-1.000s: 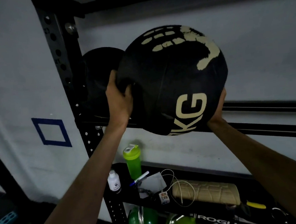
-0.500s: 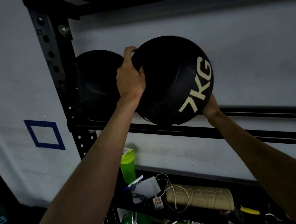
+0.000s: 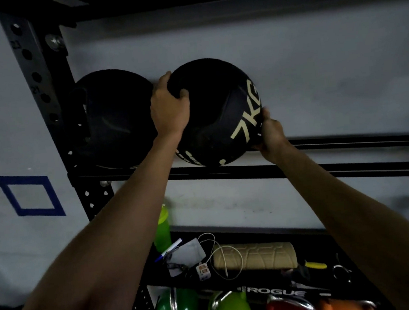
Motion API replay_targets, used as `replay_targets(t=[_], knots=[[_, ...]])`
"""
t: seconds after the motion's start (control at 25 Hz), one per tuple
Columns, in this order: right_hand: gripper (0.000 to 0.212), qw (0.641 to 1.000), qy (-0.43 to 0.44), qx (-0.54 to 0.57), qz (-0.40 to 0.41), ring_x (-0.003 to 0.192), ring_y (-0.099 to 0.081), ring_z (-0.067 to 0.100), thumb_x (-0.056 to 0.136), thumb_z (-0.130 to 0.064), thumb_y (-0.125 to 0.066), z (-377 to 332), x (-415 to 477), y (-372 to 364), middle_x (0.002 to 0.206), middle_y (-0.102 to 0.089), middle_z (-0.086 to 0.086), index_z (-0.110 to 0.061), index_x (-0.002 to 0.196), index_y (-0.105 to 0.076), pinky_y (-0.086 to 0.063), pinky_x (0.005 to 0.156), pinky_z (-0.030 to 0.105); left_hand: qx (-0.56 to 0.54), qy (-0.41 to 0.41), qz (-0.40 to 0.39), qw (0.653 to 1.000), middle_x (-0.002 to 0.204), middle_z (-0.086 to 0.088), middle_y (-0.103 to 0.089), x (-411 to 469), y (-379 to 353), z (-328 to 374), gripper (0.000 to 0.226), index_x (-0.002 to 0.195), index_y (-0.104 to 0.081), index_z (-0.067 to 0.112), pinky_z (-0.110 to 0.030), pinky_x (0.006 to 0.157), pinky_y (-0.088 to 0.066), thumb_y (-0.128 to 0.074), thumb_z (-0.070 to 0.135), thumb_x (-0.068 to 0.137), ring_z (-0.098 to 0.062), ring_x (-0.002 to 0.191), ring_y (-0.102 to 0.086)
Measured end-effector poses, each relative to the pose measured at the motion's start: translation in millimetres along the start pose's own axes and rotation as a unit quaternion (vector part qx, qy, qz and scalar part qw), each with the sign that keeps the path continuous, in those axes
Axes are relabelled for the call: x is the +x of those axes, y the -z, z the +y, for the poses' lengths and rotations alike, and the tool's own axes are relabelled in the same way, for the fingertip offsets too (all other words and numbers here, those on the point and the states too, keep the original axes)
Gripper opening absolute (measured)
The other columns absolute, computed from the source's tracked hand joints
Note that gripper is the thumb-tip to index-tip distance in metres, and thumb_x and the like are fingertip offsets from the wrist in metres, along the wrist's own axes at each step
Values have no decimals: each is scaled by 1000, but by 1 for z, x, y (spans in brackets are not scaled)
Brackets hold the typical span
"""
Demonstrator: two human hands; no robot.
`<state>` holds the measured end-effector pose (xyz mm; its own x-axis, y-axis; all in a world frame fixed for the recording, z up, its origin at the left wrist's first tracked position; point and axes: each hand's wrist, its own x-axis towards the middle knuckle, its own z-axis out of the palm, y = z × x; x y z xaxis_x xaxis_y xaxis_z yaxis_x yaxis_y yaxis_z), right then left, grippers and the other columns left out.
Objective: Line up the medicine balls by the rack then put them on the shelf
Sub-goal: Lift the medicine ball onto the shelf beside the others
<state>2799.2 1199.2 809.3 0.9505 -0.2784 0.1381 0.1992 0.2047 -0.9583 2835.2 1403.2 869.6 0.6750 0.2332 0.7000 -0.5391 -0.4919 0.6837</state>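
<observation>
7KG medicine ball (image 3: 217, 113): round, matte black rubber with cream lettering, set on the black metal shelf rails (image 3: 324, 168). The left hand (image 3: 169, 108) grips it at 10 o'clock and the right hand (image 3: 271, 133) cups it at 4 o'clock. A second black ball (image 3: 115, 118) sits just beside it at 9 o'clock.

"7KG" on the black medicine ball (image 3: 219, 108), "ROGUE" on a black bar (image 3: 274, 291) below

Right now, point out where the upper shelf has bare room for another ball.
Free: the shelf rails right of the 7KG ball, from the right grip out to the picture's edge. Crowded: the left end, where the other ball sits by the post and the left grip fills the gap between balls. The lower shelf is cluttered too.
</observation>
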Motion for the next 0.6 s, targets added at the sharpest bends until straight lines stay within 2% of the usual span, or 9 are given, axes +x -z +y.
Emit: replay_targets(t=[0.12,0.2,0.32,0.36,0.44,0.52,0.6], knots=[[34,996,39,-74,20,113,-65,32,106,-36,-45,10,-30,9,121,-66,12,-13,128,-56,-60,85,46,46,-30,-6,998,155,-22,-34,-45,1,-16,61,156,-32,20,-48,118,-31,-49,32,98,-37,143,-35],[32,980,109,-165,38,105,-68,29,103,-28,-52,25,-58,25,113,-68,11,-10,129,-57,-59,88,44,45,-56,19,997,159,-24,-26,-92,-1,-19,58,154,-36,15,-51,119,-28,-48,31,99,-40,146,-27],[30,934,224,-272,49,83,-63,1,99,-16,-55,50,-115,60,99,-66,0,-5,125,-61,-50,77,13,79,-106,30,991,152,-22,-35,-175,-11,-12,49,142,-50,11,-47,112,-37,-51,21,94,-39,138,-36],[27,917,251,-306,51,79,-61,0,99,-11,-56,58,-134,73,97,-66,-2,-4,124,-63,-47,74,8,92,-121,19,988,146,-20,-41,-202,-16,-11,45,136,-54,11,-45,106,-40,-52,17,91,-37,133,-42],[24,894,257,-366,33,85,-64,4,97,-10,-58,81,-171,112,98,-69,1,-3,120,-65,-52,78,17,91,-122,-45,987,130,-15,-52,-260,-31,-6,35,124,-59,12,-44,94,-49,-54,12,89,-35,117,-55],[25,880,202,-430,16,94,-69,20,96,-14,-59,107,-212,175,104,-72,10,-5,118,-66,-56,84,34,98,-79,-157,980,118,-12,-57,-322,-51,4,26,115,-59,14,-46,81,-55,-55,12,89,-35,102,-62],[23,864,122,-488,14,101,-69,31,95,-13,-60,128,-260,250,107,-72,15,-6,116,-67,-52,86,38,135,-18,-275,952,114,-13,-62,-390,-73,15,21,110,-61,15,-45,78,-54,-55,14,90,-38,99,-63]])
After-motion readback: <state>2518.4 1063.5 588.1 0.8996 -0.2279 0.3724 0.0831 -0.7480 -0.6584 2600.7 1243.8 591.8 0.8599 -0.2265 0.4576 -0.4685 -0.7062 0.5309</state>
